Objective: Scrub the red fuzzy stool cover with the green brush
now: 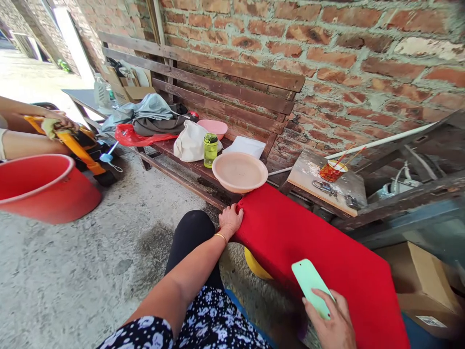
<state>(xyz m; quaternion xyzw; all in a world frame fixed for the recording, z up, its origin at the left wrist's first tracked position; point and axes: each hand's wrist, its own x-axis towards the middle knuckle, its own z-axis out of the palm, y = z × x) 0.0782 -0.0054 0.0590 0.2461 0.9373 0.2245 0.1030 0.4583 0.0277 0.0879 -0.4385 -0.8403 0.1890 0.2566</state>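
Observation:
A long red cloth [290, 232] covers a board or bench top in front of me. My left hand [231, 220] is at its near far-left corner, fingers curled and closed on the cloth's edge. On that wrist is a gold bangle [220, 236]. My right hand [332, 320] grips a flat mint-green slab with rounded corners [308, 278] and a small hole near one end, held just above the red cloth. What kind of thing the slab is, I cannot make out. A pale pink basin [240, 170] stands just beyond the cloth's far end.
A wooden bench [203, 167] along the brick wall bears a green bottle [210, 150], a white bag [189, 140] and clothes. A red tub [54, 194] and a person's arm [29, 109] are at left. Right are a board with a cup [333, 170] and a cardboard box [421, 276].

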